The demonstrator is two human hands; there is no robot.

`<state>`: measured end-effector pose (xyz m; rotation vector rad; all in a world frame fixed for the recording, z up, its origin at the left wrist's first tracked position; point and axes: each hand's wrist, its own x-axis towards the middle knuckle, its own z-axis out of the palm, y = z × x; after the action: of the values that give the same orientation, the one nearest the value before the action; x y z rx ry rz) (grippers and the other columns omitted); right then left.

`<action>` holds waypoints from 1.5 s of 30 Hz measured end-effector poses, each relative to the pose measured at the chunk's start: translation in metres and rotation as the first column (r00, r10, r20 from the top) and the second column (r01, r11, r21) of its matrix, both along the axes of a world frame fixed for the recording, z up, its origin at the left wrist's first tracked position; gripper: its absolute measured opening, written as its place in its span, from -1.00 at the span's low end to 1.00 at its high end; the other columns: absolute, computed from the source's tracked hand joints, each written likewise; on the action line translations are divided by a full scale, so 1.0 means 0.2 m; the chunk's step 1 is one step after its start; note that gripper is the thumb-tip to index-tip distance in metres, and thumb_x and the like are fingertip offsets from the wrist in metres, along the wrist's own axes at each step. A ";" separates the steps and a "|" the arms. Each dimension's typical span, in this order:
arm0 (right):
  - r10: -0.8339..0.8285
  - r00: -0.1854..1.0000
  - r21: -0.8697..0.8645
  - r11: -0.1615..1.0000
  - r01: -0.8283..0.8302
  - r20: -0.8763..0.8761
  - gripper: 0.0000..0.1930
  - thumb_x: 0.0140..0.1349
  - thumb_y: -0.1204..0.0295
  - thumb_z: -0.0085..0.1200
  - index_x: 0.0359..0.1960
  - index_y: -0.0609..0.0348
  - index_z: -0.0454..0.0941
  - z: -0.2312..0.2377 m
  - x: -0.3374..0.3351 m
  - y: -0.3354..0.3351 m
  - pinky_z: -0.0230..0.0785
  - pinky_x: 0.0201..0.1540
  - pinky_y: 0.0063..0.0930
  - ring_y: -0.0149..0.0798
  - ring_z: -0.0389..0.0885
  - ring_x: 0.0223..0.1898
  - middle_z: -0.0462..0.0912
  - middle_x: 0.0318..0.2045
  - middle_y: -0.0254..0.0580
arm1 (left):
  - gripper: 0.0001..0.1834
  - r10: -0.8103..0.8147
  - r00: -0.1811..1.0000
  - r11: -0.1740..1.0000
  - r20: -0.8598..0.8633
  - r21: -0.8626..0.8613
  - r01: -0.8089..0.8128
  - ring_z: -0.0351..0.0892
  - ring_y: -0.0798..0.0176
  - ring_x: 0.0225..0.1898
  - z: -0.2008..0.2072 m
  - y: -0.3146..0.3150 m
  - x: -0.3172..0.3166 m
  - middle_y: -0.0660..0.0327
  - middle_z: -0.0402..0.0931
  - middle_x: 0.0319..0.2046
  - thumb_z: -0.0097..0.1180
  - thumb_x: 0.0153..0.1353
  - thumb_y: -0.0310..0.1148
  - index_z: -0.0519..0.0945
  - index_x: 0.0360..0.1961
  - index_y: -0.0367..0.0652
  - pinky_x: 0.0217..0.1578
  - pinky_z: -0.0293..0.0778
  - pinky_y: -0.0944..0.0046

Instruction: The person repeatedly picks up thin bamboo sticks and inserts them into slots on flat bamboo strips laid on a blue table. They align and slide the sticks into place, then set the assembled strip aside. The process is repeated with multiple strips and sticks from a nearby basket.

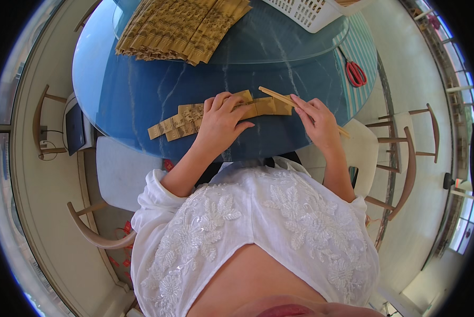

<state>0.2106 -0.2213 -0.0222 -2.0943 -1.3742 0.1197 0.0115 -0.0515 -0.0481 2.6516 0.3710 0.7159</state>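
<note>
My right hand (319,122) is closed around a pair of wooden chopsticks (275,95), held at a slant above the table with their ends beyond both sides of the hand. My left hand (224,119) lies over several brown printed paper sleeves (177,126) fanned out near the table's front edge. Its fingers curl onto the top sleeve while the thumb stands a little apart. The chopsticks' far tips hover over the right end of these sleeves (271,105); the picture does not show whether they touch. Part of the fan is hidden under my left hand.
A thick pile of similar sleeves (181,29) lies at the far left on a glass turntable (263,53). At the far right stands a white perforated basket (311,16). Red-handled scissors (355,73) rest on a striped cloth (353,98). Chairs (406,169) surround the blue table (126,105).
</note>
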 end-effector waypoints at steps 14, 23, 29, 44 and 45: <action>-0.008 1.000 0.001 1.000 0.008 0.018 -0.70 0.16 0.35 0.23 -0.04 -0.19 0.69 -0.03 0.14 -0.06 0.31 -0.44 -0.40 -0.28 0.44 -0.49 0.44 -0.51 -0.31 | -0.62 -0.152 0.981 0.988 -0.123 0.000 0.154 0.44 0.09 0.03 0.03 0.04 0.12 0.19 0.50 -0.09 0.29 0.05 -0.33 0.61 -0.07 -0.12 0.01 0.36 0.12; 0.081 0.993 -0.053 0.996 -0.077 0.089 -0.71 0.13 0.37 0.25 -0.07 -0.16 0.70 -0.02 0.19 -0.11 0.33 -0.42 -0.40 -0.28 0.47 -0.45 0.47 -0.51 -0.32 | -0.75 -0.261 0.960 0.961 -0.097 -0.116 0.250 0.45 0.10 -0.09 0.03 0.07 0.24 0.18 0.47 -0.22 0.28 0.05 -0.37 0.61 -0.22 -0.18 -0.04 0.40 0.11; 0.094 0.992 -0.072 0.993 -0.088 0.085 -0.73 0.11 0.36 0.26 -0.11 -0.12 0.72 -0.03 0.20 -0.12 0.35 -0.40 -0.40 -0.28 0.49 -0.44 0.48 -0.50 -0.34 | -0.79 -0.280 0.955 0.938 -0.095 -0.240 0.251 0.44 0.09 -0.14 0.01 0.09 0.25 0.19 0.44 -0.24 0.27 0.06 -0.41 0.60 -0.25 -0.20 -0.08 0.43 0.15; 0.138 0.979 -0.048 0.990 -0.132 0.153 -0.75 0.09 0.36 0.27 -0.15 -0.10 0.73 -0.02 0.21 -0.07 0.37 -0.40 -0.41 -0.30 0.49 -0.44 0.49 -0.52 -0.36 | -0.87 -0.318 0.947 0.883 -0.054 -0.381 0.275 0.43 0.13 -0.16 -0.01 0.12 0.28 0.21 0.43 -0.27 0.26 0.09 -0.44 0.58 -0.35 -0.21 -0.10 0.42 0.18; 0.136 0.979 -0.050 0.990 -0.130 0.150 -0.75 0.09 0.36 0.27 -0.15 -0.09 0.73 -0.02 0.21 -0.07 0.37 -0.40 -0.40 -0.30 0.49 -0.44 0.49 -0.52 -0.36 | -0.88 -0.317 0.947 0.880 -0.048 -0.387 0.274 0.43 0.14 -0.17 -0.02 0.13 0.28 0.21 0.44 -0.27 0.25 0.09 -0.44 0.58 -0.36 -0.21 -0.11 0.42 0.19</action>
<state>0.2517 -0.2360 -0.0261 -2.0789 -1.6164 0.0412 0.0669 -0.0261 -0.0511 2.3118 0.1081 0.3576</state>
